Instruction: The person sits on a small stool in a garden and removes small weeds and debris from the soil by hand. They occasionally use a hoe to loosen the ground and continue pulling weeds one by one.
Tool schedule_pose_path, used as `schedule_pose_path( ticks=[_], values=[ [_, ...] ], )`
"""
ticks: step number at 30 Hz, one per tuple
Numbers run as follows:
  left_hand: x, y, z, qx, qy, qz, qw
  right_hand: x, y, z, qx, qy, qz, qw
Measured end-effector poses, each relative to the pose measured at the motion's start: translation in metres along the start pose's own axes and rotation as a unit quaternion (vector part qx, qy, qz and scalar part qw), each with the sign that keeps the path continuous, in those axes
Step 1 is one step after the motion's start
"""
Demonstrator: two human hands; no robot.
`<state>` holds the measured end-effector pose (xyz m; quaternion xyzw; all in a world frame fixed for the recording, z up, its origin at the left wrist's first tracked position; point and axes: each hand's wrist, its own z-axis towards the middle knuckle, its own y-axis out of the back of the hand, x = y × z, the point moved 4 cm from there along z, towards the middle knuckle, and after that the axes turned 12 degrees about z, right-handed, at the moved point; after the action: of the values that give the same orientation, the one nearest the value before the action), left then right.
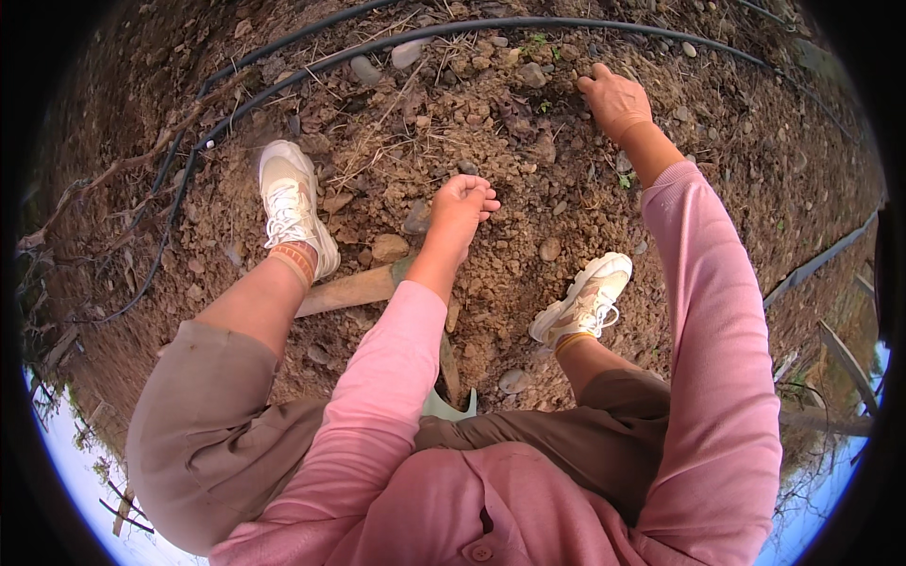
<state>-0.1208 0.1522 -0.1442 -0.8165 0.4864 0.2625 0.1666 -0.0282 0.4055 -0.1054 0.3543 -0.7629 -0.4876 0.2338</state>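
My right hand (614, 99) reaches down to the brown, stony soil near a small green weed (544, 107), its fingertips at the ground and partly hidden from me. My left hand (463, 205) hovers over the clods between my feet, fingers curled; whether something small is inside them I cannot tell. Beneath my left forearm lies a tool with a wooden handle (347, 291), its other end partly hidden by the arm. A pale green plastic object (451, 407) shows between my legs, mostly covered by my trousers.
Two black irrigation hoses (495, 23) curve across the ground beyond my hands. Dry vine branches (127, 164) lie at the left. Rounded stones (390, 247) and straw are scattered about. My sneakers (289, 184) stand on the soil, and a grey strip (821, 255) runs at the right.
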Motion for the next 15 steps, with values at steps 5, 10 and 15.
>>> schedule_pose_path(
  ticks=[5,10,15],
  values=[
    [0.001,-0.001,0.001,0.000,0.005,0.007,1.000,-0.004,-0.007,-0.004,-0.058,-0.004,0.135,0.989],
    [0.000,-0.001,0.001,0.001,0.003,0.008,1.000,0.025,-0.022,0.005,-0.032,0.053,0.160,0.985],
    [0.000,-0.001,0.002,0.003,0.015,0.001,1.000,0.036,-0.030,0.010,0.033,0.059,0.067,0.995]
  ],
)
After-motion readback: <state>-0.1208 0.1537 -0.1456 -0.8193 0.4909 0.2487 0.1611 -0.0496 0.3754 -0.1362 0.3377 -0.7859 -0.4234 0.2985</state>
